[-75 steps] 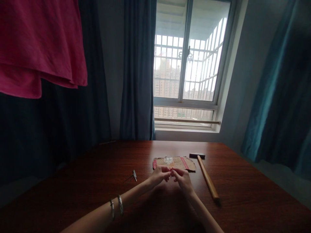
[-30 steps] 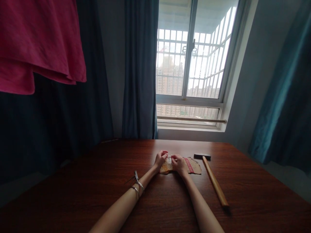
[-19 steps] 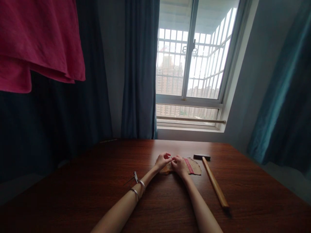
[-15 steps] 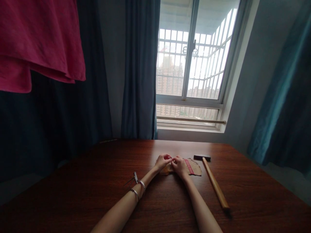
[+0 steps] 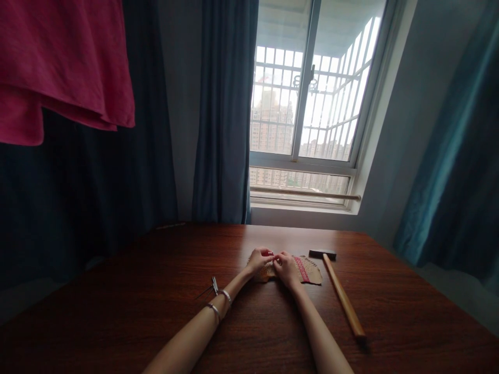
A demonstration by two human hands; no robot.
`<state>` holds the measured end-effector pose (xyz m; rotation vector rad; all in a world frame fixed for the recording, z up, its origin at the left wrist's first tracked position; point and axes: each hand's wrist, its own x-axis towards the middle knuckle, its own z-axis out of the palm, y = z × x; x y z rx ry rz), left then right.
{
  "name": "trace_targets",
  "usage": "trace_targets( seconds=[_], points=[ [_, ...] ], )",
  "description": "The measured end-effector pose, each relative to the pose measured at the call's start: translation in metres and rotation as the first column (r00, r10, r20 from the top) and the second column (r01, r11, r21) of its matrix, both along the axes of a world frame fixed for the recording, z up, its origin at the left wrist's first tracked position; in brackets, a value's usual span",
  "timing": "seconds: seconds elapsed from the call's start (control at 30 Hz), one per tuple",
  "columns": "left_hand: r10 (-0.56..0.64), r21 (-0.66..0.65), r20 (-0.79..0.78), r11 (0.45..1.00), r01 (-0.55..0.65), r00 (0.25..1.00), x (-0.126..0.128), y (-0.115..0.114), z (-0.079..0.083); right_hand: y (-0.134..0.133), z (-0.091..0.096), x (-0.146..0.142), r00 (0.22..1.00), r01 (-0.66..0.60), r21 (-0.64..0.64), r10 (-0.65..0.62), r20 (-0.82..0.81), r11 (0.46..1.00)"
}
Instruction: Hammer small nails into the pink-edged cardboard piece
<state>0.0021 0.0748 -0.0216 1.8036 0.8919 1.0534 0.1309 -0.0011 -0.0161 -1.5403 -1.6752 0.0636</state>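
Observation:
A flat tan piece [image 5: 313, 272] with a pink patterned band and rows of small marks or holes lies on the table under my hands. My left hand [image 5: 259, 261] is over its left part, the thumb and fingertips pinched together. Close beside it, my right hand [image 5: 286, 268] has its fingers bent and pinched, with the fingertips meeting those of the left. Whatever the fingertips hold is too small to make out. Part of the tan piece is hidden beneath both hands.
A hammer [image 5: 343, 298] with a black head and wooden handle lies to the right. Several thin metal tools [image 5: 214, 285] lie by my left forearm. The brown wooden table [image 5: 128, 306] reaches back towards the window [image 5: 304, 104]. A pink cloth [image 5: 70, 67] hangs at upper left.
The camera view has shifted slightly. Both hands stay over the tan piece, and their fingertips have moved only a little, still pinched close together.

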Motion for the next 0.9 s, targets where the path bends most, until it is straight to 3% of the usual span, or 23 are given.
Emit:
trace_targets(
  seconds=[0.2, 0.33, 0.4, 0.53, 0.63, 0.73, 0.9],
  points=[
    [0.043, 0.003, -0.037, 0.999, -0.043, 0.998, 0.0, 0.006, -0.007, -0.014, 0.025, 0.013, 0.999, 0.041, -0.026, -0.041, 0.019, 0.999],
    [0.042, -0.007, -0.048, 0.999, -0.042, 0.998, 0.0, 0.008, -0.01, -0.046, 0.043, 0.048, 0.962, 0.24, -0.099, -0.223, 0.156, 0.966],
    [0.045, 0.014, -0.052, 0.999, -0.044, 0.998, 0.0, 0.008, -0.01, -0.067, 0.046, 0.069, 0.894, 0.398, -0.141, -0.349, 0.28, 0.907],
    [0.054, 0.041, -0.05, 0.998, -0.052, 0.997, 0.0, 0.008, -0.01, -0.105, 0.041, 0.105, 0.723, 0.673, -0.286, -0.523, 0.452, 0.682],
    [0.057, 0.042, -0.049, 0.998, -0.055, 0.997, 0.0, 0.007, -0.009, -0.121, 0.038, 0.118, 0.762, 0.647, -0.509, -0.478, 0.436, 0.567],
    [0.052, 0.052, -0.053, 0.997, -0.05, 0.997, 0.0, 0.005, -0.008, -0.125, 0.039, 0.117, 0.81, 0.586, -0.584, -0.396, 0.432, 0.562],
    [0.07, 0.048, -0.073, 0.997, -0.067, 0.995, -0.001, 0.003, -0.006, -0.12, 0.036, 0.114, 0.842, 0.539, -0.562, -0.374, 0.389, 0.627]
  ],
)
